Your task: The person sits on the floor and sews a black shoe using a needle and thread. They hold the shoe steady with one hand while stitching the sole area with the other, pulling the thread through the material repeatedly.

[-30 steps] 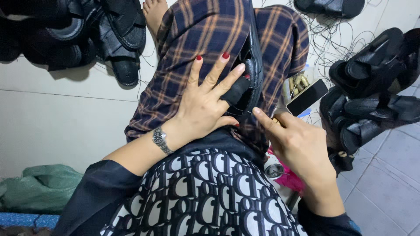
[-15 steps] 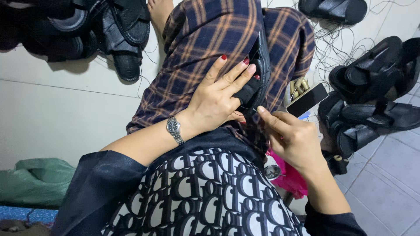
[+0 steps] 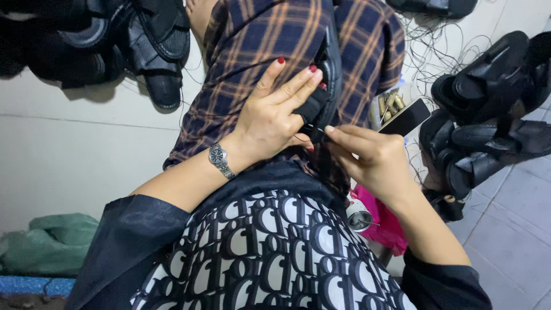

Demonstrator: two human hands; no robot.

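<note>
Head view: the left hand (image 3: pixel 270 117), red-nailed with a steel wristwatch (image 3: pixel 220 159) on its wrist, presses a black leather sandal upper (image 3: pixel 328 86) flat against the plaid-trousered lap (image 3: pixel 258 40); its grip spreads across the strap, seemingly to steady it. The right hand (image 3: pixel 373 158) pinches narrowly at the strap's lower edge on something too thin to make out, likely a needle or thread. Heaps of finished black sandals (image 3: pixel 493 115) lie on the tiled floor (image 3: pixel 511 241) to the right, more of them (image 3: pixel 115 40) upper left; a pink container (image 3: pixel 381 224) sits below.
</note>
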